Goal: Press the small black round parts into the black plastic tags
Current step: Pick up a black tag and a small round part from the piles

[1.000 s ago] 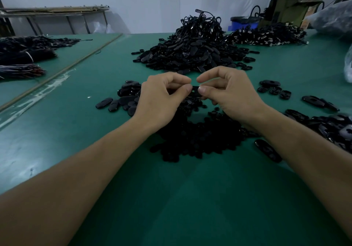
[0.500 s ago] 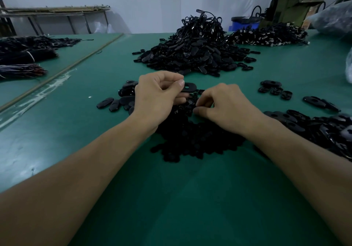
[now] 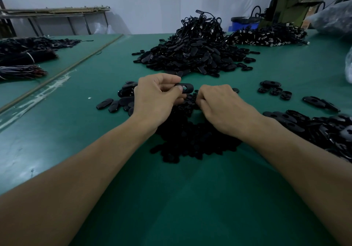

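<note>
The green table (image 3: 171, 203) bears a tall heap of corded tags (image 3: 192, 51), a nearer low pile of round parts (image 3: 192, 142) (loose tags (image 3: 322, 129) beside it) and bundles (image 3: 24, 55) at left.

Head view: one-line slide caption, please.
Left hand pinches an oval black tag above the pile of round parts while the right hand reaches into it, on a green table.

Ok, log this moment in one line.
left hand: pinches black oval plastic tag, hole showing | right hand: curled into pile of small black round parts, grip hidden
</note>
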A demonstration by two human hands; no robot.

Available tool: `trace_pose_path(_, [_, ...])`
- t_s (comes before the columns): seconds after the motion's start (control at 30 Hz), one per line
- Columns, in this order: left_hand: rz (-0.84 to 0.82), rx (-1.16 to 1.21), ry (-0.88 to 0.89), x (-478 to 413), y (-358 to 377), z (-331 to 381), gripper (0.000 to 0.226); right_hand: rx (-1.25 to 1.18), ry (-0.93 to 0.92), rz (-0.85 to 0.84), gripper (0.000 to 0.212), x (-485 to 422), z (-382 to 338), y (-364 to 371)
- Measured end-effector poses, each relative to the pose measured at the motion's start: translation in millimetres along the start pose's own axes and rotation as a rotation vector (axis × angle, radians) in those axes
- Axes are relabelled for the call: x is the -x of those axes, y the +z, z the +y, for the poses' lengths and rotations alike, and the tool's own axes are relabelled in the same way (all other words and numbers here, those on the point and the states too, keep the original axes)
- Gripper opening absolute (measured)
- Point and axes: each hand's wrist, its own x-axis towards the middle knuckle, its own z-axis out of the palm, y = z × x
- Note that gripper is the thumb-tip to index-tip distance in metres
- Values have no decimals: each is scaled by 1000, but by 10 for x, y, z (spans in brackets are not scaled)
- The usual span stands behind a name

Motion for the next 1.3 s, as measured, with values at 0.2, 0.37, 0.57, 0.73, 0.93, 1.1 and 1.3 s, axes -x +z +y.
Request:
trace_pose_path(0.2, [-4,-19,9,12,1,8,19,-70,23,-6,14,7,-47,-15])
trace_pose_path(0.37, [-5,-17,10,16,4,9,20,-128,69,33,10,22,-19,-33])
trace_pose_path(0.57, [8,-32,9,2,-10,-1,20,-101,22,28,32,13,-23,-46])
trace_pose_path(0.73, [23,-52,14,1,-20,-12,17,-228,-2,143,17,25,14,-25])
trace_pose_path(0.93, [-12,-114,39,11,-8,-24,14,-357,-73,236,13,29,4,-24])
trace_pose_path(1.1, [-95,-110,46,23,10,-8,15,-521,-85,315,16,46,-47,-58])
trace_pose_path(1.3, [-114,36,11,49,28,36,12,-585,21,359,13,23,-23,-59])
